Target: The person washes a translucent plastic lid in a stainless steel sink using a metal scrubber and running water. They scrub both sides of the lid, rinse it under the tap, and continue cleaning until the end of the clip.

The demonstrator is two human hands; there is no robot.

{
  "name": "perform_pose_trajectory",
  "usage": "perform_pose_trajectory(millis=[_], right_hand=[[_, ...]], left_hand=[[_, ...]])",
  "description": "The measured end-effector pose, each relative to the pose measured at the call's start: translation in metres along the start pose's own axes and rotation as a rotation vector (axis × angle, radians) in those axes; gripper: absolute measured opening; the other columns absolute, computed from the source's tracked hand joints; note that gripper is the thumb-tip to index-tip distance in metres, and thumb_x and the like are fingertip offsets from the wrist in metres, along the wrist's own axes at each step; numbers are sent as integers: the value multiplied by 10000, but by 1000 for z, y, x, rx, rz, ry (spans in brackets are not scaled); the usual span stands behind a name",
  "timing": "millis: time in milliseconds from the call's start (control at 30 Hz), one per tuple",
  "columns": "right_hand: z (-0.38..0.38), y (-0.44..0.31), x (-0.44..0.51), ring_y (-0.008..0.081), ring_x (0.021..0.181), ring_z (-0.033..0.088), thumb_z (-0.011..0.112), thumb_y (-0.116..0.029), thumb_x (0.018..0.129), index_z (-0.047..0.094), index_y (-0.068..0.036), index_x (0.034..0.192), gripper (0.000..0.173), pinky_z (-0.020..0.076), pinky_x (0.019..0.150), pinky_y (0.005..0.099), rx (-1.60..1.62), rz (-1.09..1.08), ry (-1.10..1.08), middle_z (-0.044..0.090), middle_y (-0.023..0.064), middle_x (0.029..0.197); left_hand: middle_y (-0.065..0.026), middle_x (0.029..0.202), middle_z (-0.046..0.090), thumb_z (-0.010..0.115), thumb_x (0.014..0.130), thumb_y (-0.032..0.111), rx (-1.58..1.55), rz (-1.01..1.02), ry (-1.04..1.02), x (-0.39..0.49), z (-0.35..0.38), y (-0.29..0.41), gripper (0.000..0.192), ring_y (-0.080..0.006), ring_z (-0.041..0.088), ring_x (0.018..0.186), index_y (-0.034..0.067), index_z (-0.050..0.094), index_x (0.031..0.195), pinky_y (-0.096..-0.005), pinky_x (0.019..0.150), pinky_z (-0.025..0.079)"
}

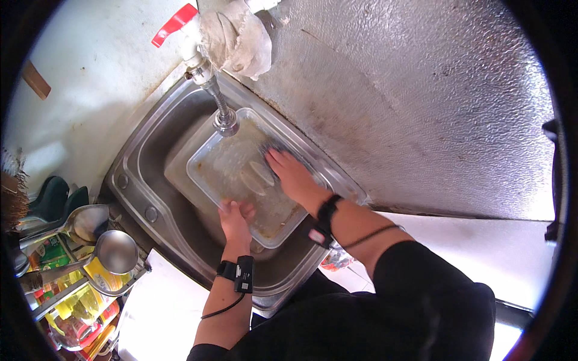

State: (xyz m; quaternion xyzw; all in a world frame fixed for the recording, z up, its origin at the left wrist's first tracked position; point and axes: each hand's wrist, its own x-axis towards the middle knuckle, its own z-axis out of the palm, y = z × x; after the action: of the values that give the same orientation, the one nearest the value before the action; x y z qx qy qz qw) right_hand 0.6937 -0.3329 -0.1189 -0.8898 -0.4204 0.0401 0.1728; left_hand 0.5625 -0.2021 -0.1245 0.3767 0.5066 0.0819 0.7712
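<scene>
A rectangular clear plastic container (pixel 216 158) lies in the stainless steel sink (pixel 169 234), on top of a second cloudy container (pixel 183 164). Its near left rim is gripped by my left hand (pixel 235 221), with the fingers reaching over the inside. Inside, by the far right wall, my right hand (pixel 293 176) presses its fingers down on a dark grey, blurred scourer (pixel 266 148), mostly hidden under them. Two pale oval shapes show on the container's bottom beside that hand; I cannot tell what they are.
The faucet's flexible spout (pixel 226 122) hangs over the container's far end, below a red lever handle (pixel 175 25). A cloth (pixel 237 40) drapes beside it. Left of the sink, metal ladles (pixel 116 252) lie over a rack of bottles. A textured metallic wall (pixel 384 113) rises at right.
</scene>
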Motion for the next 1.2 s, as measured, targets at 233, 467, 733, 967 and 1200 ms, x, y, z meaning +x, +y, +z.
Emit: perform_pose_trajectory(millis=[233,467,733,967,1200], right_hand=[[-13,-8,-14,308,1060,424,457,4,697,436,-46,1189,495,399,873,379,-15,97,-75,395,106,1264],[-1,-26,59,315,982,440,489,-19,693,499,-97,1140,453,410,826,393,96,7,68,424,105,1222],[-11,-51,-9,305,1001,435,514,-83,721,487,-187,1179,470,409,804,449,6,116,-113,374,92,1263],[-9,-53,24,309,982,444,529,-83,707,472,-193,1192,501,425,765,440,-73,154,-179,390,88,1238],[-11,-53,-3,293,985,449,524,-89,717,482,-171,1176,468,432,754,420,-102,146,-191,407,87,1223]], left_hand=[[-88,841,517,384,895,136,1,8,-23,-3,0,0,133,-183,558,683,94,359,1019,-285,533,468],[-85,853,515,383,890,127,84,64,-16,4,1,0,161,-178,551,674,90,354,1044,-280,541,474],[-102,869,515,371,896,121,27,-23,12,3,0,0,170,-192,552,681,80,349,1059,-300,558,483],[-104,876,502,365,903,113,67,-16,-31,-5,-2,2,184,-203,543,719,71,342,1081,-320,592,484],[-101,842,506,377,902,119,30,-13,-23,-5,1,2,153,-197,544,711,72,349,1045,-317,607,490]])
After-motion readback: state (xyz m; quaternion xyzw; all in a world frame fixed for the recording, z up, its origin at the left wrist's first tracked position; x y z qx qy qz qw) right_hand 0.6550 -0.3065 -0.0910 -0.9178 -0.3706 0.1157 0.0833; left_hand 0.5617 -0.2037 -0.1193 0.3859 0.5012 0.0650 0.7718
